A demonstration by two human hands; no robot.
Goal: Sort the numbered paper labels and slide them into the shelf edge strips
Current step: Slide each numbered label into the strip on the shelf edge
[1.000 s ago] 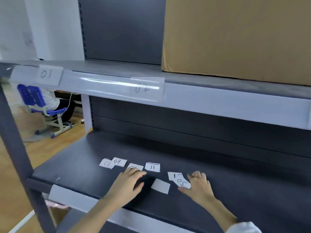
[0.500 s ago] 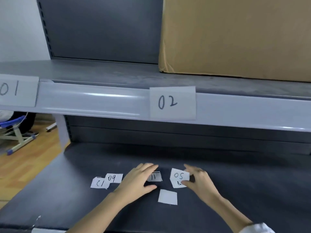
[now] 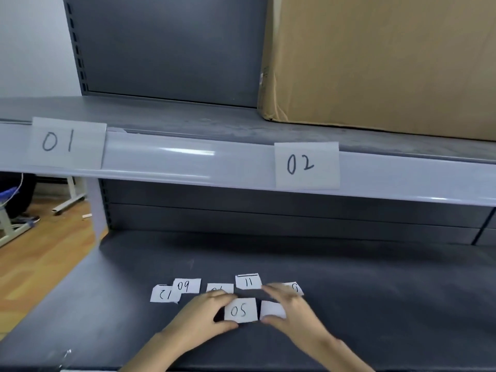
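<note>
White paper labels lie loose mid-shelf, the "05" label (image 3: 240, 310) pinched by the left hand (image 3: 204, 318), the blurred right hand (image 3: 292, 308) spread over a blank slip (image 3: 271, 310); crowded slips risk being swept or overlapped, though bare dark shelf (image 3: 389, 304) either side gives room.

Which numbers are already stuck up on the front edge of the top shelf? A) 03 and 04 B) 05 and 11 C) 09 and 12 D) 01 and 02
D: the 01 label and the 02 label sit in the upper shelf edge strip, while the 05 label, 11 label, 09 label and 12 label lie loose on the lower shelf.
</note>
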